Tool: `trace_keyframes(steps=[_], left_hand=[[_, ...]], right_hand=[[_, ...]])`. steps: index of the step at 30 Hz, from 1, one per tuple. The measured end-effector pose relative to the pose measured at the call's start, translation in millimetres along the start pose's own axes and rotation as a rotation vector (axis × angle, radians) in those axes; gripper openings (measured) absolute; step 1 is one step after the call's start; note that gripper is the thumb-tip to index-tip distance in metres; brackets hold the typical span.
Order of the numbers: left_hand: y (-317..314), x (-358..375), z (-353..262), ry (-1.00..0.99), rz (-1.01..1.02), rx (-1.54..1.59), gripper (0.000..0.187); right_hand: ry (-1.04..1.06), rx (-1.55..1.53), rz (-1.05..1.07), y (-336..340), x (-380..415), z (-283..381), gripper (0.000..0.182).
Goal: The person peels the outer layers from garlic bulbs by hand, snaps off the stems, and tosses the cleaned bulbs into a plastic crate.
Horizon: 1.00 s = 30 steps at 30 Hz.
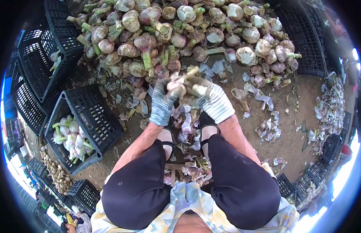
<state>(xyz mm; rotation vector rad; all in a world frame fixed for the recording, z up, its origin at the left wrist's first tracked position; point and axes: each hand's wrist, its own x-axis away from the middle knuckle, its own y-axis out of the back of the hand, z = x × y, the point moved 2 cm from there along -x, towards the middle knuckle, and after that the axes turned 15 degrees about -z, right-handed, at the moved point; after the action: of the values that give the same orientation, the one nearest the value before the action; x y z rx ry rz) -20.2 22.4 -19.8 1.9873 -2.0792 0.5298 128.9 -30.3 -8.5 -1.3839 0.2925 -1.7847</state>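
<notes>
Dark-trousered knees (242,182) are spreading nearest; beyond, the gloved left hand (162,101) and right hand (211,99) are clamping one garlic bulb (176,86) — blurred, its stalk seemingly pointing right — before the far garlic heap (169,39).

Clocked from the feet (166,136), the garlic heap (180,42) spreads around 12, on the ground (301,128). A crate (98,116) holding bulbs (73,138) stands at 9, more crates (64,23) at 10 (one has a few bulbs inside). Another crate (303,35) borders the heap at 2; a peel pile (332,105) lies at 3.
</notes>
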Motion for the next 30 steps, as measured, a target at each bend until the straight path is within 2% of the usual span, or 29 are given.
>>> trace_keyframes(steps=[1,2,3,5,6,7,9,11,13,14,15,17,19,21,22,23,25,26,27,29,30], left_hand=[[-2,4,-3,-0.089,0.019,-0.005,0.043],[-1,4,-5,-0.138,0.046,-0.151,0.049],[-1,4,-4,-0.133,0.051,-0.153,0.049],[-2,4,-9,-0.522,0.027,-0.412,0.055],[-4,4,-12,-0.631,0.045,-0.472,0.059],[-5,4,-14,-0.630,0.046,-0.473,0.059],[-8,9,-22,-0.952,0.032,-0.733,0.061],[-9,11,-26,-0.990,0.039,-0.757,0.062],[-8,11,-25,-0.835,0.094,-0.602,0.058],[-6,12,-24,-0.829,0.096,-0.604,0.058],[-4,10,-20,-0.521,0.100,-0.447,0.054],[0,9,-12,0.087,0.099,-0.122,0.046],[4,3,-2,0.075,0.145,-0.091,0.046],[3,1,11,0.459,0.330,0.401,0.051],[3,-2,17,0.563,0.359,0.488,0.057],[6,-3,21,0.559,0.360,0.489,0.057],[6,-1,22,0.851,0.425,0.686,0.044],[3,-3,22,0.879,0.543,0.757,0.050],[2,-2,19,0.876,0.542,0.758,0.050],[5,-3,17,0.821,0.300,0.580,0.058],[7,-2,11,0.678,0.316,0.499,0.047]], right_hand=[[0.027,0.073,-0.059,1,-3,3,0.026],[0.060,0.223,-0.168,1,-8,5,0.025],[0.060,0.219,-0.174,1,-11,3,0.025],[0.125,0.326,-0.172,-2,-15,1,0.022],[0.090,0.297,-0.131,-8,-13,1,0.021],[0.089,0.295,-0.131,-7,-15,1,0.021],[0.031,0.178,-0.033,-2,-20,-2,0.022],[0.069,0.190,-0.100,3,-26,-5,0.021],[0.271,0.363,-0.066,4,-23,1,0.018],[0.256,0.369,-0.094,4,-22,2,0.014],[0.255,0.370,-0.094,7,-22,1,0.014],[0.110,0.201,-0.122,11,-22,-5,0.013],[0.127,0.201,-0.117,10,-21,-3,0.014],[0.275,0.283,-0.075,9,-21,-1,0.017],[0.302,0.280,-0.007,9,-23,-1,0.020],[0.305,0.281,-0.004,10,-24,0,0.020],[0.272,0.403,0.047,8,-25,2,0.022],[0.273,0.405,0.049,7,-24,2,0.022],[0.241,0.377,0.040,6,-23,2,0.023],[0.182,0.321,0.024,3,-22,2,0.025],[0.143,0.323,-0.037,3,-18,2,0.025]])
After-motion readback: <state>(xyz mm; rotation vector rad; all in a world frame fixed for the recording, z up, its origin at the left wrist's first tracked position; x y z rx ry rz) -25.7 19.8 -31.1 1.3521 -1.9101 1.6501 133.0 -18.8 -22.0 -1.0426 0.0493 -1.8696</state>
